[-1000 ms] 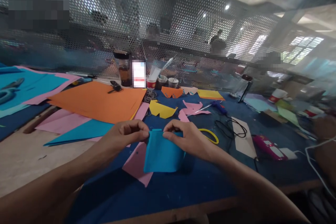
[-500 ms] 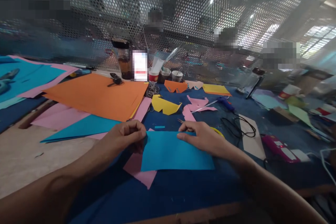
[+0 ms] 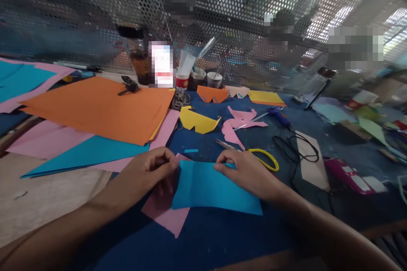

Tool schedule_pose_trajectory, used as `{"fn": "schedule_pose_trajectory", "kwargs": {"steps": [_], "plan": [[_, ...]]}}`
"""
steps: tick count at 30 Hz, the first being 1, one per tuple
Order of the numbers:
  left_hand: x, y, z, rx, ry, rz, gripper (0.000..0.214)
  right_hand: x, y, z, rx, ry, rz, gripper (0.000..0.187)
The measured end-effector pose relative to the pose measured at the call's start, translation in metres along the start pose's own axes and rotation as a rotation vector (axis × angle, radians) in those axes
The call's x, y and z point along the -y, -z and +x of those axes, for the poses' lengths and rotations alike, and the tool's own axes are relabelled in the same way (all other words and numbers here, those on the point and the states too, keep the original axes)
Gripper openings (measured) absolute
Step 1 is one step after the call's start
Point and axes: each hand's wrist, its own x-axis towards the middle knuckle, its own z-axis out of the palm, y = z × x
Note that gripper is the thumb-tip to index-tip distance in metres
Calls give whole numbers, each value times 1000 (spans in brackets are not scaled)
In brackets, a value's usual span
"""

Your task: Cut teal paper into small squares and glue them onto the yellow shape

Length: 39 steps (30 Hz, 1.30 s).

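Observation:
A blue sheet of paper [image 3: 216, 188] is raised a little off the table in front of me, slightly bowed, with a faint crease near its left side. My left hand [image 3: 155, 169] is closed in a pinch at the sheet's upper left corner. With thumb and fingers closed, my right hand [image 3: 241, 169] grips the top edge toward the right. Under the sheet's left part lies a pink piece of paper [image 3: 168, 218], partly covered. Yellow-handled scissors [image 3: 265, 159] lie just beyond my right hand, their blades pointing left. A small blue paper strip [image 3: 191, 150] rests beyond the sheet.
Orange sheets [image 3: 101, 108] and folded blue paper [image 3: 82, 154] lie at left. Farther back are a yellow cutout [image 3: 199, 120], pink cutouts [image 3: 233, 131], paper cups [image 3: 182, 80] and a jar [image 3: 138, 57]. A blue glue gun [image 3: 280, 117] with a black cord sits right.
The blue sheet has gone from nearly flat to bowed, its lower right corner dipping. Both hands keep their places on it. My view has tilted down slightly, and more of the scissors shows.

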Motion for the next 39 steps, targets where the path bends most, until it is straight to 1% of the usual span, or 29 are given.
{"fn": "schedule_pose_trajectory", "kwargs": {"steps": [4,11,15,18,21,24,26,28,30,33,34,35,36,37,39], "plan": [[5,0,2,27,14,-68,23,0,-3,1,25,-33,-32,14],[9,-2,2,-2,-11,-89,23,0,-5,-1,8,-24,-32,12],[9,0,2,-6,-25,-86,32,-1,-5,-1,-31,16,31,11],[10,2,2,-10,-53,-103,34,-1,-4,-1,-51,27,84,13],[10,5,0,-5,-43,-153,36,0,-3,-1,-68,26,113,16],[9,7,-3,-4,-25,-178,33,2,-2,-2,-99,47,145,17],[6,8,-6,-8,-55,-150,28,5,-1,-2,-123,74,167,16],[-1,9,-10,-45,-116,-69,25,8,2,-1,-164,127,193,13],[-10,9,-16,-128,-202,50,23,14,7,-1,-236,211,200,8],[-23,8,-27,-266,-380,204,15,24,17,-4,-380,390,134,3],[-26,9,-29,-299,-451,243,11,28,20,-7,-408,456,99,2],[-28,9,-31,-324,-525,277,7,31,24,-10,-411,513,71,3],[-29,10,-33,-341,-599,306,2,35,28,-13,-384,561,61,4],[-29,12,-33,-351,-665,330,3,38,32,-15,-326,581,79,5],[-28,15,-34,-347,-761,357,12,43,38,-16,-218,567,169,11]]}}
